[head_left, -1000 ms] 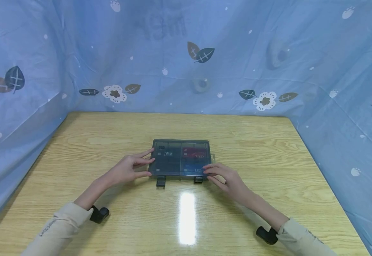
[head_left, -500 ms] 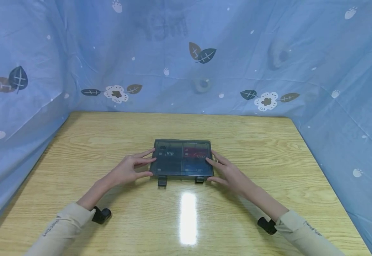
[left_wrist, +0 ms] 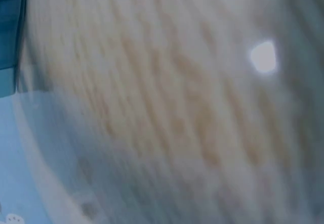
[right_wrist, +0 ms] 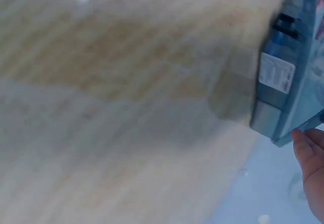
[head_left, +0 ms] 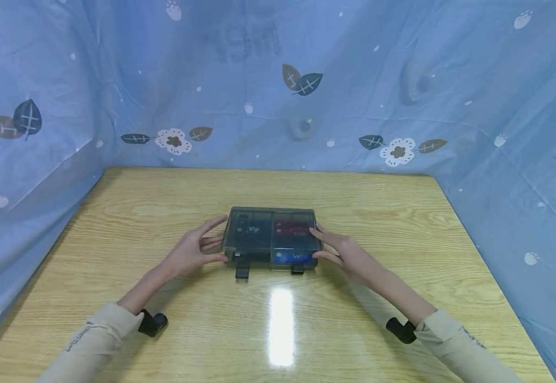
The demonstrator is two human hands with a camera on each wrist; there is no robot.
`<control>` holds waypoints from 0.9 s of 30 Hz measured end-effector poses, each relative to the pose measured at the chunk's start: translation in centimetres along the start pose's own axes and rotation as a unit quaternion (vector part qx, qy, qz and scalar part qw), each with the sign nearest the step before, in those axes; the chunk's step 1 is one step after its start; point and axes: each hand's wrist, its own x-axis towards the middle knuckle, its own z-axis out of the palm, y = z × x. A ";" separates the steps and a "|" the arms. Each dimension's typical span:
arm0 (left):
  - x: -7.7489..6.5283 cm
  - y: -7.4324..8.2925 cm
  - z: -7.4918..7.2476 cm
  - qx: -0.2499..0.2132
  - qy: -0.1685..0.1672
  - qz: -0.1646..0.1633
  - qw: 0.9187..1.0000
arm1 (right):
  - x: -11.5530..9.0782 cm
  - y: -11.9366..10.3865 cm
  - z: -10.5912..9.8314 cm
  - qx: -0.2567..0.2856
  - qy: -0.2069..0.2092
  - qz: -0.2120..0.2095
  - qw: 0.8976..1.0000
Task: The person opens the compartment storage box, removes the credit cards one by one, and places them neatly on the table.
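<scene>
A translucent grey plastic storage case (head_left: 259, 242) lies on the table, dark, red and blue cards marked VIP showing through it. Its lid (head_left: 254, 242) is tilted up a little at the front edge. My left hand (head_left: 193, 250) holds the lid's left side, thumb near the front corner and fingers farther back. At the right side my right hand (head_left: 342, 252) holds the lid, thumb at the front corner. In the right wrist view a fingertip touches the edge of the case (right_wrist: 278, 72), which has a white label. Only a strip of the case (left_wrist: 9, 26) enters the left wrist view.
The wooden table (head_left: 163, 197) has a bright light reflection in front of the case. Two latches (head_left: 242, 273) hang open at the case's front. A blue patterned cloth (head_left: 259, 80) encloses the back and sides. Black wrist cameras (head_left: 152, 323) sit under both forearms.
The right hand has shifted back from the front right latch to the case's right side. The lid's front edge has risen, and the blue card shows more plainly beneath it.
</scene>
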 end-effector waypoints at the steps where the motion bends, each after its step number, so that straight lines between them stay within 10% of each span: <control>1: 0.0 0.0 0.1 -0.004 0.005 -0.010 1.000 | 0.1 0.0 -0.2 0.008 -0.004 0.005 1.000; 6: -0.1 -0.1 0.3 -0.001 0.007 -0.040 0.999 | 0.9 0.1 -1.3 0.019 -0.008 0.032 0.999; 17: -0.4 -0.1 0.3 0.044 0.003 0.032 0.998 | 3.4 1.2 -3.6 0.041 0.004 0.026 0.999; 27: -0.4 -0.2 0.3 0.011 -0.006 0.028 1.000 | 6.6 2.7 -3.0 0.020 0.200 -0.025 0.979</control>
